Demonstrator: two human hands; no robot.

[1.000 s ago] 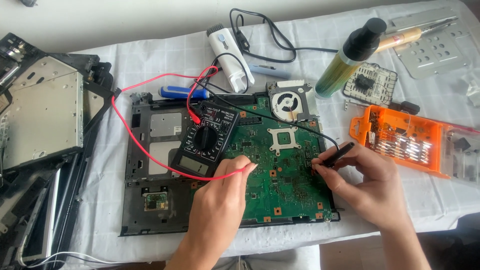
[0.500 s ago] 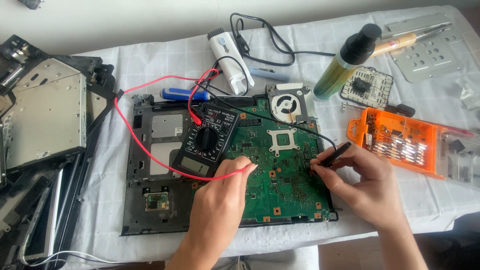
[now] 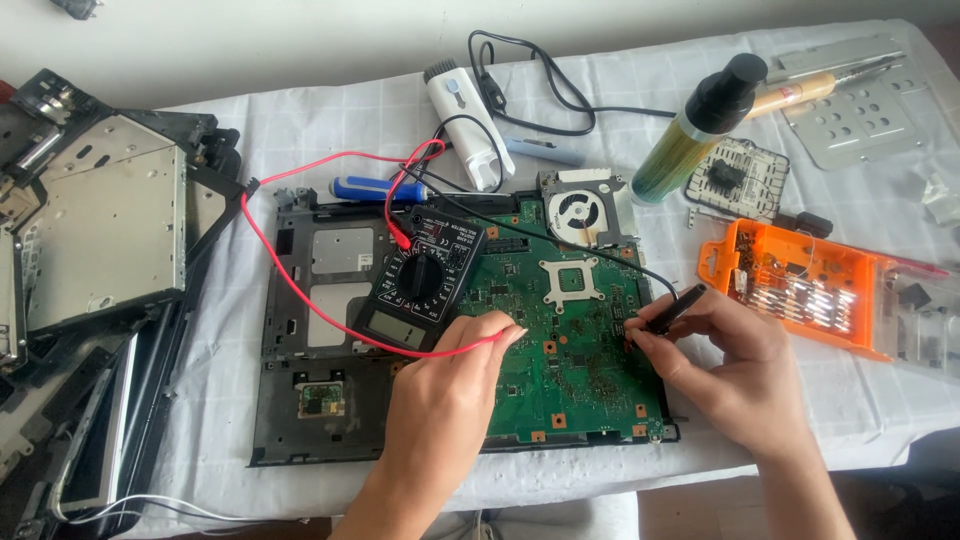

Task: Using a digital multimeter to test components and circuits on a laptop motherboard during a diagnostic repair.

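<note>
At the bench's left edge: stripped laptop shells (image 3: 90,240), stacked and hanging over the edge. Just right of them, a black chassis (image 3: 320,330) carrying the green board (image 3: 565,350), both near the front edge.

On the chassis, half over the board's left side: a black meter (image 3: 420,285), dial up, red lead (image 3: 290,290) looping wide to the left and back.

Left hand (image 3: 450,400): closed on the red probe (image 3: 490,338), tip low over the board's left half, wrist resting on the chassis. Right hand (image 3: 735,375): closed in a pencil grip on the black probe (image 3: 670,308), tip down at the board's right edge, black lead trailing up over the fan (image 3: 580,210).

Probing well, as a judgement: both wrists planted, tips held steep on single pads to avoid bridging neighbours, eyes free to reach the meter's screen, which sits just left of the left hand's fingers.

Behind the board: a blue screwdriver (image 3: 365,188), a white gadget (image 3: 465,125) with cable. Toward the right rear corner: a green bottle (image 3: 690,135), upright and tall, likely easy to tip with a swinging lead. Right of the right hand: an orange bit case (image 3: 810,285), open, close by.

Open room: little. Bare cloth only in a strip along the front right and between chassis and shells. Lead slack on the left lies clear of the meter dial; black lead crosses the board and could snag on the fan.
</note>
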